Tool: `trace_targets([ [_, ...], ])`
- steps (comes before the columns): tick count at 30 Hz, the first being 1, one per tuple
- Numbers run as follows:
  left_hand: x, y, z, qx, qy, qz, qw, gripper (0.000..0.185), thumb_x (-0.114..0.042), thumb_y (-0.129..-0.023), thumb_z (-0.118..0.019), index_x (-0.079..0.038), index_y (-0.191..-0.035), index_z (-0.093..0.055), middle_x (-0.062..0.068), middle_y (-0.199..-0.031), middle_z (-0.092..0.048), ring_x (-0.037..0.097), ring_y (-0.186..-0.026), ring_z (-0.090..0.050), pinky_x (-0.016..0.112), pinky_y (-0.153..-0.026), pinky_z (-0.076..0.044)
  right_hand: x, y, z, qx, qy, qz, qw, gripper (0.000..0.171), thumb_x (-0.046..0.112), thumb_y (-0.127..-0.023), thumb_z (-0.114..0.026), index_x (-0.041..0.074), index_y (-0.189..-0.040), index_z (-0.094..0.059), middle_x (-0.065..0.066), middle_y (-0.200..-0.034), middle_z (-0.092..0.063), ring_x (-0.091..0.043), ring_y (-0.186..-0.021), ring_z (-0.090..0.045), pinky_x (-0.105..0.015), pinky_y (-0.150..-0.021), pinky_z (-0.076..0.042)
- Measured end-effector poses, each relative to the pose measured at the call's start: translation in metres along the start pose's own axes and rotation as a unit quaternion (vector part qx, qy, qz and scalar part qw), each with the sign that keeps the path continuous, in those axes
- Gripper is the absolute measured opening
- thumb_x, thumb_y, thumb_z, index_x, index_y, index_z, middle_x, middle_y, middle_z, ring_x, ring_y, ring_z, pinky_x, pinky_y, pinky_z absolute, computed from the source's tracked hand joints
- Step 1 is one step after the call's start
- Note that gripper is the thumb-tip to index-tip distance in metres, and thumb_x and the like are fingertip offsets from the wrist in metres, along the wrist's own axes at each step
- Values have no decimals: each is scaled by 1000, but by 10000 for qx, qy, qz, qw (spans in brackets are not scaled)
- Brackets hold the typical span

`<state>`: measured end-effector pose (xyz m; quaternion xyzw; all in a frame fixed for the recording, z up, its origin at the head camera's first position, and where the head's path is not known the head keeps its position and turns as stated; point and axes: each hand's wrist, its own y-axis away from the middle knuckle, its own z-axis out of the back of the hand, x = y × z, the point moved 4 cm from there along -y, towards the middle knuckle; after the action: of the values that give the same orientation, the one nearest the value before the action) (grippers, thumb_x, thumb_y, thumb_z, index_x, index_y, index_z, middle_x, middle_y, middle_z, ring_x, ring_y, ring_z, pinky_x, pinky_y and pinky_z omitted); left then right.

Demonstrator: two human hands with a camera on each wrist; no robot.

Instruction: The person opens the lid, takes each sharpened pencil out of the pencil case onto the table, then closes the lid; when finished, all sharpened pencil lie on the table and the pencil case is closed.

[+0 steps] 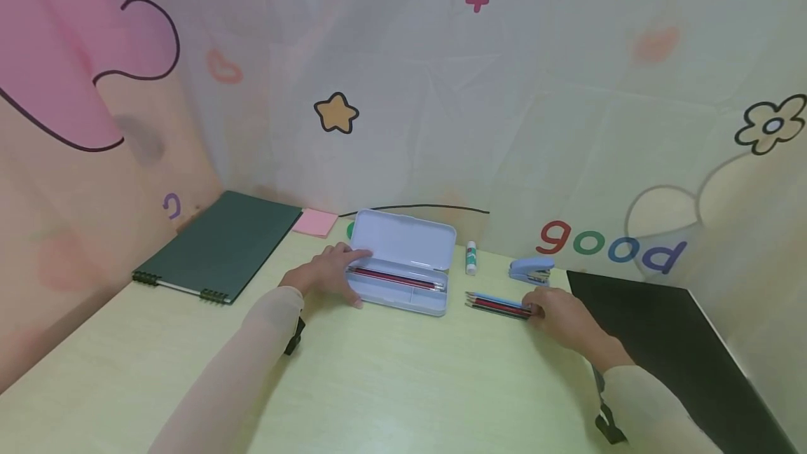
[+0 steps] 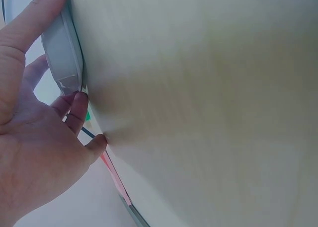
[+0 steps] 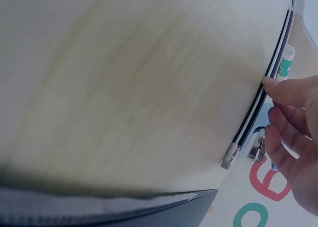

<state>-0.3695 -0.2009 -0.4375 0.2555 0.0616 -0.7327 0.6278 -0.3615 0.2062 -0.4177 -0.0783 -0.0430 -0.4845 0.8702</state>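
Note:
An open light-blue pencil case point(image 1: 403, 293) lies mid-table with its lid point(image 1: 403, 238) raised and a few pencils point(image 1: 396, 277) inside. My left hand point(image 1: 330, 273) holds the case's left end. In the left wrist view its thumb point(image 2: 42, 13) lies along the case wall point(image 2: 62, 53) and its fingers point(image 2: 74, 105) curl at the corner. A small bunch of loose pencils point(image 1: 494, 303) lies to the right of the case. My right hand point(image 1: 557, 315) rests at their right ends, and one of its fingertips point(image 3: 271, 82) touches a pencil point(image 3: 253, 113) that lies flat.
A glue stick point(image 1: 470, 258) and a blue stapler point(image 1: 531, 270) stand behind the loose pencils. At the back left lie a dark green spiral notebook point(image 1: 221, 247) and pink sticky notes point(image 1: 315, 223). A black board point(image 1: 662, 342) covers the right side. Patterned curtains close in the table.

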Motion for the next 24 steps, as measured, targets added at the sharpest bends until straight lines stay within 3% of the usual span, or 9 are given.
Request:
trace_targets([
  [7,0,-1,0,26,-17,12,10000,101,-40,-71,-89,-34,-155,-34,13,-153,-33,34,-133,-36,62,-109,-39,3,-4,2,10,4,12,10000,21,2,-82,-78,5,-102,-74,0,-81,-65,-16,-76,-55,-39,-76,-55],
  [12,0,-1,1,45,-14,7,10000,101,-42,-72,-89,-34,-156,-34,13,-153,-32,34,-133,-35,62,-110,-38,11,-11,8,163,-309,-102,9993,25,4,-83,-78,3,-107,-72,0,-83,-63,-17,-78,-54,-34,-72,-52],
  [19,4,-3,-1,-2,81,-15,10000,101,-40,-71,-89,-34,-155,-34,13,-152,-33,34,-132,-36,63,-109,-38,42,-35,14,296,-651,107,9974,35,10,-86,-78,1,-118,-67,-10,-101,-69,-25,-92,-64,-42,-83,-57],
  [24,4,-5,-2,-8,76,26,10000,100,-40,-71,-90,-35,-155,-35,12,-152,-34,34,-133,-36,64,-109,-37,65,-56,10,421,-1017,4,9939,40,17,-89,-75,5,-126,-65,-12,-111,-71,-27,-101,-66,-45,-88,-56],
])
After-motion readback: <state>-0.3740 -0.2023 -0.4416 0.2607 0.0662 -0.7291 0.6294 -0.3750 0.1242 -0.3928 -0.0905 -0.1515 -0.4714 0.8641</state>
